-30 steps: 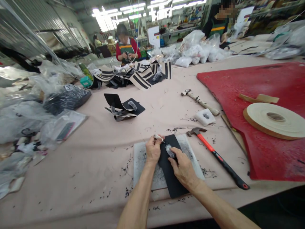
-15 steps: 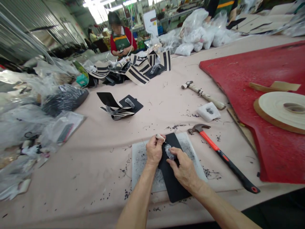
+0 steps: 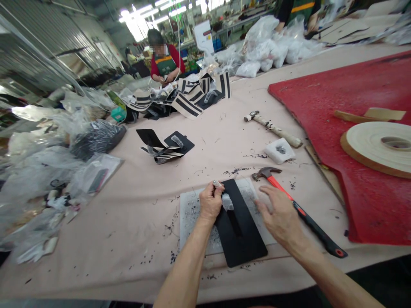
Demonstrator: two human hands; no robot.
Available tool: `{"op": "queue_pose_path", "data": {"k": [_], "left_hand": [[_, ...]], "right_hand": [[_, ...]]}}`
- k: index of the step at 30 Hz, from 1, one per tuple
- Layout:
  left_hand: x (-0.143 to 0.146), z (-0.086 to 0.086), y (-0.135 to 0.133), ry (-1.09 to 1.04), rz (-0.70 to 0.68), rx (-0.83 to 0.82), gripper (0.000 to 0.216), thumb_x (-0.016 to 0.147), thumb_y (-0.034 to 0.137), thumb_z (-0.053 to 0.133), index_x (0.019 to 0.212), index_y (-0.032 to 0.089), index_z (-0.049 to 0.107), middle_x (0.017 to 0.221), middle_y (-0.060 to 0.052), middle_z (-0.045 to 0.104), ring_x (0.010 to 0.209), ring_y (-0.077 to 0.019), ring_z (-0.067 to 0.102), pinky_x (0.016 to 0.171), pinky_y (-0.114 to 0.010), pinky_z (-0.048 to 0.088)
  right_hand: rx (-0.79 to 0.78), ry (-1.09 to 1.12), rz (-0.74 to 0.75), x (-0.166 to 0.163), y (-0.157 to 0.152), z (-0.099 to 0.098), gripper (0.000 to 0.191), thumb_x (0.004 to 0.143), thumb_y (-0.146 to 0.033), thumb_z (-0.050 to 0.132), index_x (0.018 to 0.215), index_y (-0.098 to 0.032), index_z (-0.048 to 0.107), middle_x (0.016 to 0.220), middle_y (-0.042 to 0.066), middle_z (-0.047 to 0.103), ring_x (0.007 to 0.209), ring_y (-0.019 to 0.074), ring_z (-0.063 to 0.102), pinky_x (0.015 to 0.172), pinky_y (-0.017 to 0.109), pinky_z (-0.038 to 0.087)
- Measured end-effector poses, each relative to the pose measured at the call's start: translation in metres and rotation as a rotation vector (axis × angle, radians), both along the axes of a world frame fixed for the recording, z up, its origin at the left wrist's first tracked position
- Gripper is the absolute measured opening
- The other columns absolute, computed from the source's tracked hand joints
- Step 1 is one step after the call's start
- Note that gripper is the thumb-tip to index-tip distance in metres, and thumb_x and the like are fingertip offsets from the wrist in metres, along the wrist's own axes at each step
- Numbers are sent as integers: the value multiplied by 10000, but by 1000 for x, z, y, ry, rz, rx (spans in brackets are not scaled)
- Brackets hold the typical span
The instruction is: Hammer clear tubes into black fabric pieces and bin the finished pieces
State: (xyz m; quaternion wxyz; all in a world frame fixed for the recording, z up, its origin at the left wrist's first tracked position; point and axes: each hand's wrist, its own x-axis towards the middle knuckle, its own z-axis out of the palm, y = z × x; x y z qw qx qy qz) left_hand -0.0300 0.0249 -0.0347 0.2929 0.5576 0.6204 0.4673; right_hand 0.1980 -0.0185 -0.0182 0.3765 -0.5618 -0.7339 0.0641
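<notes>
A flat black panel (image 3: pixel 245 226) lies at a slant over a whitish, speckled board (image 3: pixel 192 214). On the panel is a small piece wrapped in clear plastic (image 3: pixel 227 202), with a dark strip running below it. My left hand (image 3: pixel 210 203) is closed at the panel's upper left edge, beside the wrapped piece. Something white covers or sticks out at its fingertip; I cannot tell which. My right hand (image 3: pixel 279 214) hovers off the panel's right side, slightly blurred, fingers apart and holding nothing. It partly covers the red and black handle of a claw hammer (image 3: pixel 268 172).
Beyond the board are a white block (image 3: pixel 279 150) with dark bits and a second hammer (image 3: pixel 272 128) with a wrapped handle. At right, a tape roll (image 3: pixel 369 147) lies on a red sheet (image 3: pixel 314 102). Black pieces (image 3: pixel 170 147) and plastic bags (image 3: pixel 41 171) lie left. Co-workers stand behind.
My right hand has let go of the plastic-wrapped piece and moved right, toward the claw hammer, with its fingers opening. My left hand stays at the panel's edge.
</notes>
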Motion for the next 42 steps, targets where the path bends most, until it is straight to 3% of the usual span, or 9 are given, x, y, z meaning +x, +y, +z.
{"op": "queue_pose_path", "data": {"k": [5, 11, 14, 19, 24, 30, 33, 35, 42], "left_hand": [[2, 1, 1, 31, -17, 21, 164, 867, 320, 618, 926, 207, 721, 922, -40, 778, 847, -174, 718, 800, -269, 520], [2, 1, 2, -6, -74, 55, 164, 861, 282, 603, 943, 211, 727, 929, -48, 780, 863, -180, 727, 829, -283, 538], [1, -3, 1, 24, -102, 56, 161, 887, 286, 586, 937, 215, 721, 917, -47, 770, 856, -177, 717, 819, -282, 525], [-1, -10, 2, 81, -123, 55, 165, 923, 308, 567, 918, 229, 711, 916, -37, 756, 830, -170, 695, 786, -272, 492], [0, -8, 3, 107, -114, 61, 157, 908, 271, 565, 878, 201, 702, 812, -43, 726, 746, -179, 662, 719, -289, 465], [2, -5, 0, 103, -133, 42, 159, 922, 272, 562, 925, 217, 711, 898, -49, 747, 826, -186, 685, 784, -296, 486], [2, -5, 0, 102, -127, 42, 150, 909, 259, 576, 929, 221, 720, 892, -51, 756, 833, -194, 697, 764, -289, 487], [2, -6, 0, 123, -125, 43, 149, 899, 250, 584, 917, 219, 728, 861, -52, 756, 802, -196, 695, 727, -284, 477], [2, -11, 1, 130, -126, 49, 164, 915, 275, 584, 970, 232, 733, 927, -51, 766, 863, -204, 710, 795, -298, 499]], "right_hand": [[-580, -380, -256, 88, 5, -9, 258, 916, -342, 546, 1046, -120, 559, 990, 170, 573, 891, 323, 563, 779, 455, 466], [-1291, 660, -95, 64, 0, 34, 181, 820, -331, 527, 870, -190, 427, 710, -15, 427, 524, 100, 350, 486, 241, 338], [-1180, 786, -82, 35, 5, 72, 272, 866, -457, 519, 871, -202, 427, 669, -43, 416, 456, 84, 308, 427, 224, 249], [-341, 27, 63, 14, 19, 96, 425, 964, -576, 370, 795, -200, 475, 595, 18, 490, 493, 142, 404, 516, 294, 250], [-190, -492, 271, 19, 33, 112, 296, 987, -364, 365, 776, -195, 485, 565, 37, 501, 437, 134, 301, 518, 322, 105], [191, 4, -111, 2, 31, 166, 339, 1039, -496, 413, 872, -208, 480, 594, 6, 489, 465, 120, 402, 486, 266, 255], [118, -145, 81, 5, 21, 134, 350, 1030, -439, 368, 772, -216, 447, 521, 25, 475, 416, 141, 368, 469, 300, 197], [-171, -385, 216, 18, 17, 108, 320, 1001, -403, 354, 761, -216, 452, 495, 29, 480, 387, 149, 334, 481, 315, 114], [-630, -431, -28, 83, 15, 51, 301, 1015, -459, 340, 897, -211, 463, 651, 57, 578, 589, 223, 540, 579, 316, 241]]}}
